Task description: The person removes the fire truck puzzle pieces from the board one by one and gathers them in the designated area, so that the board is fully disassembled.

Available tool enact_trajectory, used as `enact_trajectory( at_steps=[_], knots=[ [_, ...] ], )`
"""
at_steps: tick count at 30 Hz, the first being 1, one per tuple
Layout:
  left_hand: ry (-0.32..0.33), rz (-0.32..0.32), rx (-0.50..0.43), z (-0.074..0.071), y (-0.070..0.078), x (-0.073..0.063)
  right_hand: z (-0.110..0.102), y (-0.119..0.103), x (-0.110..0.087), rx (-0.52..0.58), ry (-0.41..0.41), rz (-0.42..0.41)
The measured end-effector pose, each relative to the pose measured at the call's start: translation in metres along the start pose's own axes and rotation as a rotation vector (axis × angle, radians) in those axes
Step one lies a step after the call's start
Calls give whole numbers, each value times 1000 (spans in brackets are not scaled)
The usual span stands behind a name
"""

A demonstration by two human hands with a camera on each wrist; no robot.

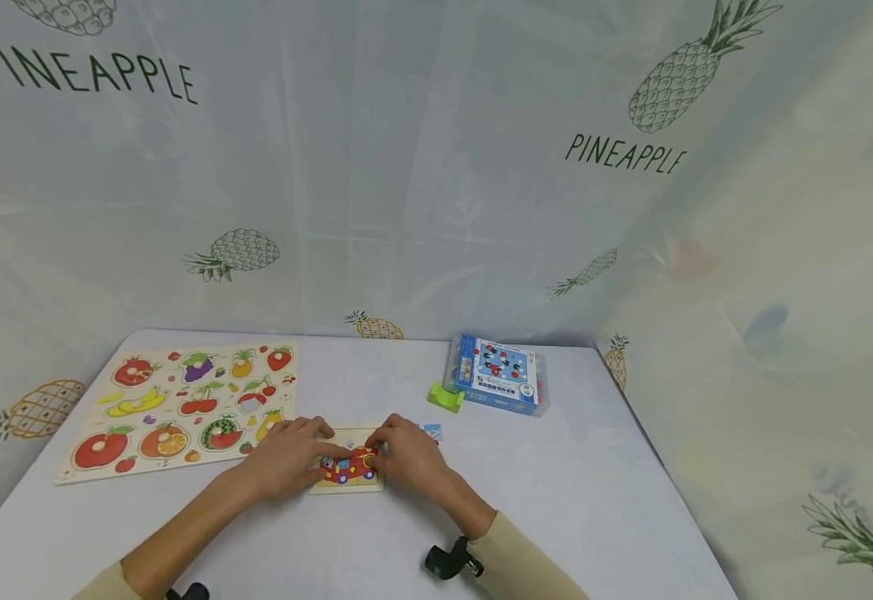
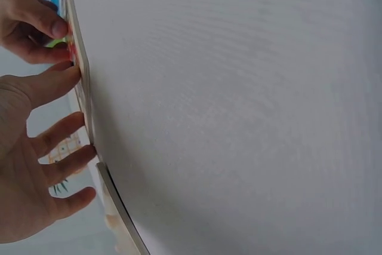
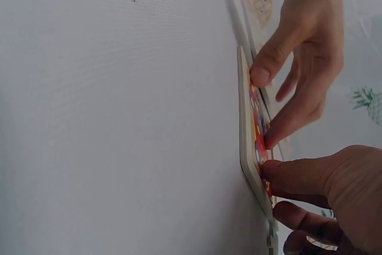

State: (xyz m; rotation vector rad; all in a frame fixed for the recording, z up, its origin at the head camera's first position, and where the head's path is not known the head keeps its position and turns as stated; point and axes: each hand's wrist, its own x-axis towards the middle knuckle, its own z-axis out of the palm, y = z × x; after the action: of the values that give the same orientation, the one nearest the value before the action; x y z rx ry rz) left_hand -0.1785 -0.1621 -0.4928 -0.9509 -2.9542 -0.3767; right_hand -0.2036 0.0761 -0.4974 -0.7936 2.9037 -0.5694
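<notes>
The puzzle board (image 1: pixel 346 489) lies on the table (image 1: pixel 556 500), its red car (image 1: pixel 344 472) apparently nearly complete. Left hand (image 1: pixel 285 458): fingers spread, touching the board. Right hand (image 1: pixel 411 457): pinching the car's right end; seating it seemingly remains outstanding.

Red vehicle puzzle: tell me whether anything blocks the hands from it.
Nothing visible does: the left hand and right hand touch the red vehicle puzzle. The fruit board lies left of it, the blue box behind it to the right.
</notes>
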Motion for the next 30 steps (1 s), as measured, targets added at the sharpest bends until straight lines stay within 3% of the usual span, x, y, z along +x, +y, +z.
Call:
enact_trajectory(
  at_steps=[30],
  knots=[
    [-23, -23, -12, -2, 3, 0, 2, -2, 1, 62, -8, 10]
  ],
)
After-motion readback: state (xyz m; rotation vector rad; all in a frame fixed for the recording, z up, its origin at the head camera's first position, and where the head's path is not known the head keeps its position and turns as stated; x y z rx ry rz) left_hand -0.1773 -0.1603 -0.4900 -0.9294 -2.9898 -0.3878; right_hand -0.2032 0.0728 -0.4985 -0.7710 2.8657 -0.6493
